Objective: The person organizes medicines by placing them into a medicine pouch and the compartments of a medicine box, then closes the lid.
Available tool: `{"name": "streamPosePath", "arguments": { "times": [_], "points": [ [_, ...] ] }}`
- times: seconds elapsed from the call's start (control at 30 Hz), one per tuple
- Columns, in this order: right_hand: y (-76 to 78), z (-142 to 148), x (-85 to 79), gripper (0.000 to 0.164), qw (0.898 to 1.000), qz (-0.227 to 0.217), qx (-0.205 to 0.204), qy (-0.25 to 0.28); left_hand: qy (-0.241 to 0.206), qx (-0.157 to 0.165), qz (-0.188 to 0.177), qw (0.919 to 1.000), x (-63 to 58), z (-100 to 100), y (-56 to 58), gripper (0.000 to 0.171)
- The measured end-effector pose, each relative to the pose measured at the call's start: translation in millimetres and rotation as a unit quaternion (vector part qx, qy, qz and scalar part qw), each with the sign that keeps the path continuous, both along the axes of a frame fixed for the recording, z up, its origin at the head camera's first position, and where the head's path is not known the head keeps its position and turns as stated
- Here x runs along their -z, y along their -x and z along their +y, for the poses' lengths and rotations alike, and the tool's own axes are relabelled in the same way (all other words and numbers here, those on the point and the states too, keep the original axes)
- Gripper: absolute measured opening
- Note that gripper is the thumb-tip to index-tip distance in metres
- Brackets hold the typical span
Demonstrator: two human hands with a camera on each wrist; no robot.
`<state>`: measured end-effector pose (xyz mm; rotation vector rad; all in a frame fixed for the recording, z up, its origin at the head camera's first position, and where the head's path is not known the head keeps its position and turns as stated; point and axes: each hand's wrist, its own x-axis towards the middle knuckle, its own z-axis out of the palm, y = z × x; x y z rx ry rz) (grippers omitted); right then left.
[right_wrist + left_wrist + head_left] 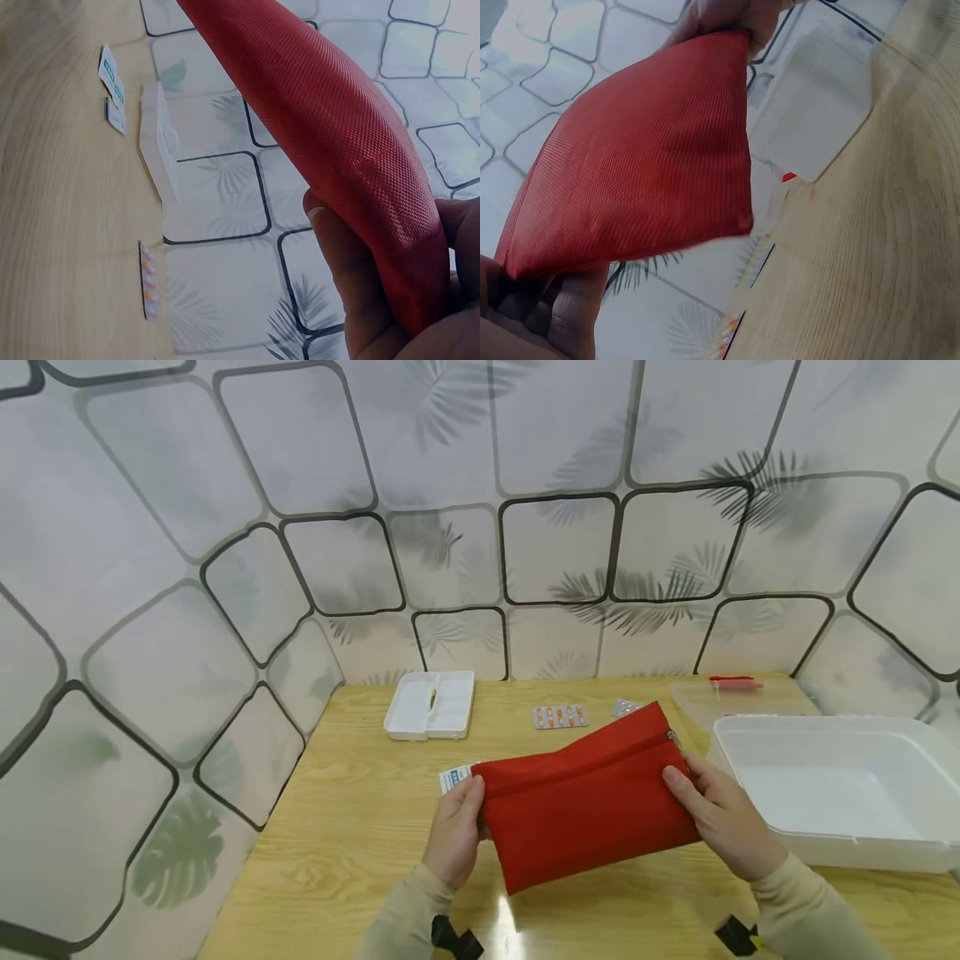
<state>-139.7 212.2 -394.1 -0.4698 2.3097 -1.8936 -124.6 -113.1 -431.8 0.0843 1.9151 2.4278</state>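
Observation:
A red zippered fabric pouch (585,810) is held up above the wooden table, its zip pull near the upper right corner. My left hand (454,831) grips its left edge, thumb on the near face. At the opposite end my right hand (723,814) pinches the pouch, thumb in front and fingers behind. Seen from the left wrist, the pouch (645,150) looks padded, with a hand at each end. In the right wrist view it (337,135) bulges, and the right fingers (345,277) wrap its lower end. Whatever is inside stays hidden.
A white compartment box (431,703) lies open at the back left. Behind the pouch are an orange pill blister (560,717) and a silver blister (625,707). White-and-blue packets (453,777) lie at left. A white bin (832,785) and a clear lid (750,702) are at right.

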Motion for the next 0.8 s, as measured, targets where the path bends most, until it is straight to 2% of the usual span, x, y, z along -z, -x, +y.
{"name": "streamPosePath", "arguments": {
  "times": [0.17, 0.37, 0.53, 0.6, 0.63, 0.67, 0.7, 0.73, 0.8],
  "points": [
    [1.3, 18, -8.7, 0.043, 1.000, 0.013, 0.007, -0.014, 0.020, 0.036, -0.001, 0.9991, -6.2, 9, 8.3, 0.044],
    [5.3, 50, -19.7, 0.043, 0.999, 0.031, 0.023, -0.028, 0.039, 0.074, -0.004, 0.9965, -15.8, 19, 20.3, 0.035],
    [9.7, 83, -27.9, 0.040, 0.994, 0.068, 0.075, -0.043, 0.097, 0.113, 0.014, 0.9887, -25.8, 33, 25.4, 0.029],
    [12.1, 97, -30.6, 0.039, 0.988, 0.085, 0.114, -0.066, 0.148, 0.119, 0.049, 0.9806, -30.8, 45, 24.9, 0.024],
    [13.5, 105, -31.7, 0.039, 0.983, 0.093, 0.134, -0.081, 0.182, 0.123, 0.082, 0.9721, -31.7, 51, 25.0, 0.023],
    [14.9, 113, -33.0, 0.038, 0.979, 0.098, 0.152, -0.092, 0.221, 0.124, 0.118, 0.9600, -32.4, 58, 25.0, 0.021],
    [16.4, 120, -34.8, 0.038, 0.975, 0.099, 0.174, -0.097, 0.265, 0.125, 0.159, 0.9429, -33.2, 64, 25.0, 0.020],
    [18.4, 127, -36.2, 0.037, 0.973, 0.103, 0.186, -0.092, 0.314, 0.125, 0.202, 0.9193, -34.1, 71, 24.9, 0.020],
    [21.6, 143, -39.4, 0.038, 0.969, 0.107, 0.208, -0.076, 0.402, 0.121, 0.294, 0.8587, -34.2, 85, 24.7, 0.020]
  ]
}}
